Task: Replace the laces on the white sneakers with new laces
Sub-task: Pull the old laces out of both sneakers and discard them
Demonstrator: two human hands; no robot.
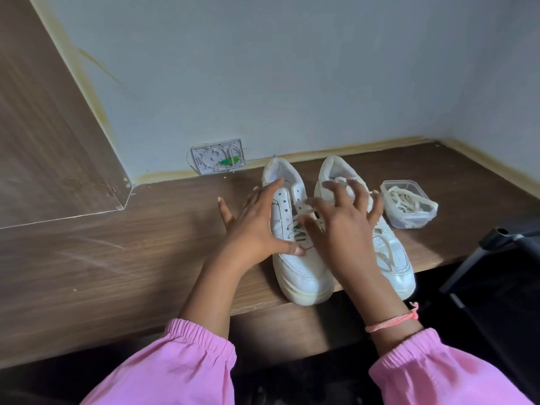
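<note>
Two easy ways to botch this from here, at a guess. First: both white sneakers parked with toes right at the front edge of the desk (pixel 146 244), maybe even poking past it, so tugging hard on the old lace (pixel 292 226) could drag the left sneaker (pixel 301 273) off the edge. Left hand (pixel 251 226) open with fingers fanned out, laid along the outer side of that shoe, thumb down near the lowest lacing, so steadying it a bit but not really gripping. Right hand (pixel 342 223) also open, fingers spread and a little clawed, hanging over the gap between the pair above the lacing; can't tell about any contact underneath. Second: top eyelets on the left sneaker already bare but the lower rows laced, and loose loops flopping all over the right sneaker (pixel 400 258), so easy to snag the wrong strand or mix old with new. Spare laces (pixel 406 200) bundled in a little clear tub (pixel 409 220) just right of the shoes, near enough to get elbowed. As for the room: brown wood-grain desk jammed into a corner, pale grey wall (pixel 292 83) with yellowish staining along the seams, small open junction box (pixel 217 156) with a green bit low on the wall, tall wooden panel (pixel 43 127) on the left, black chair (pixel 496 273) at the right.
</note>
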